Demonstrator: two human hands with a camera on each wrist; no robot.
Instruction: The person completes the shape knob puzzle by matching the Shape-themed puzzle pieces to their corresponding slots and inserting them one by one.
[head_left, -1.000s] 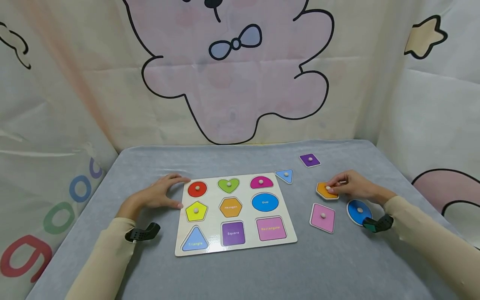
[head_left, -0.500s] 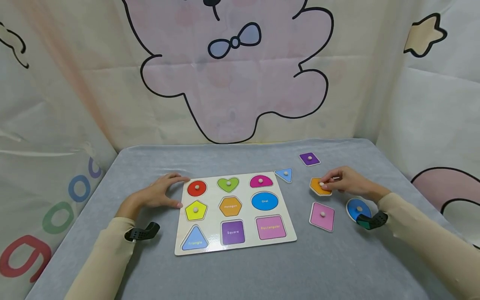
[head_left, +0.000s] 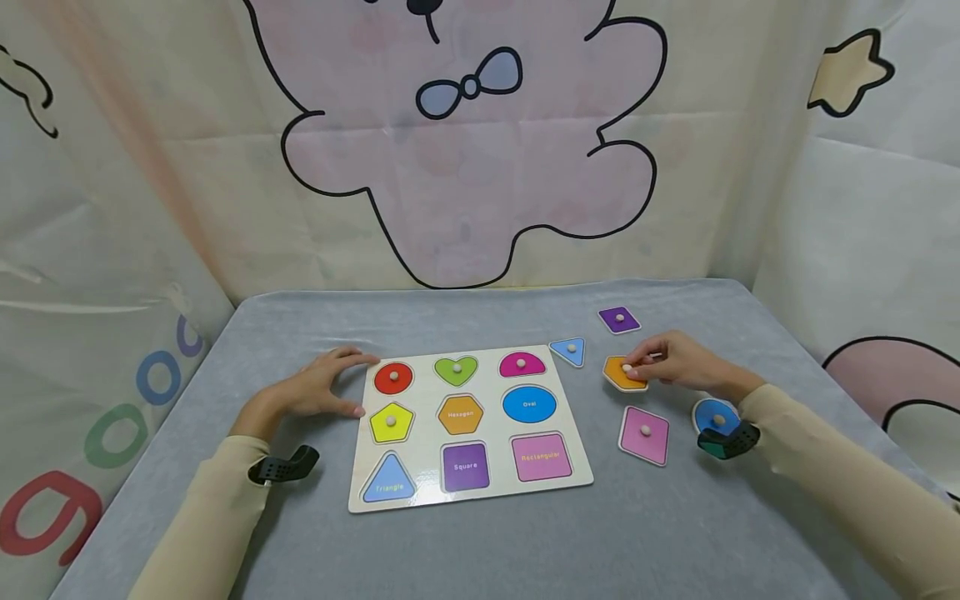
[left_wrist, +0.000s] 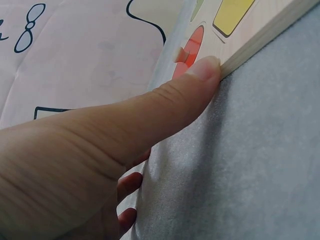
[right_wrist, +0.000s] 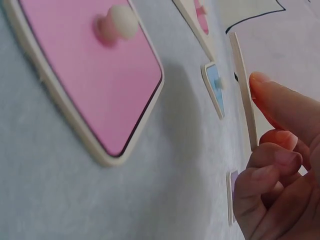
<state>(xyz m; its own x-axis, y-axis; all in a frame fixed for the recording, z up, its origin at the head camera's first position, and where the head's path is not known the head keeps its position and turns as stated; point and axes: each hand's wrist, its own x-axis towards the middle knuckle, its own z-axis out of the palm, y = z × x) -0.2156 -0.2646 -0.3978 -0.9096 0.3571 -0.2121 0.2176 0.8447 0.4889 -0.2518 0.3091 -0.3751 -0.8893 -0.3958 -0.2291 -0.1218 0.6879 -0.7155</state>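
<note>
In the head view, my right hand (head_left: 686,365) pinches the knob of an orange hexagon puzzle piece (head_left: 619,379). The right wrist view shows that piece (right_wrist: 244,95) edge-on, held off the cloth. My left hand (head_left: 311,387) is at the left side of the white puzzle board (head_left: 429,454), thumb and forefinger spread along its edge. In the left wrist view the thumb (left_wrist: 165,102) touches the board's edge. Knobbed red, heart, half-round and pentagon pieces sit in the board. Its printed hexagon space (head_left: 461,427) shows, as do the oval, triangle, square and rectangle spaces.
Loose knobbed pieces lie on the grey cloth right of the board: a light blue triangle (head_left: 566,354) by its corner, a purple square (head_left: 613,323), a pink rectangle (head_left: 645,450) and a blue oval (head_left: 705,408), partly hidden by the right wrist strap. A printed curtain (head_left: 480,208) hangs behind.
My right hand has moved left with the orange hexagon piece, away from the blue oval and toward the board. The left hand and the board have stayed put.
</note>
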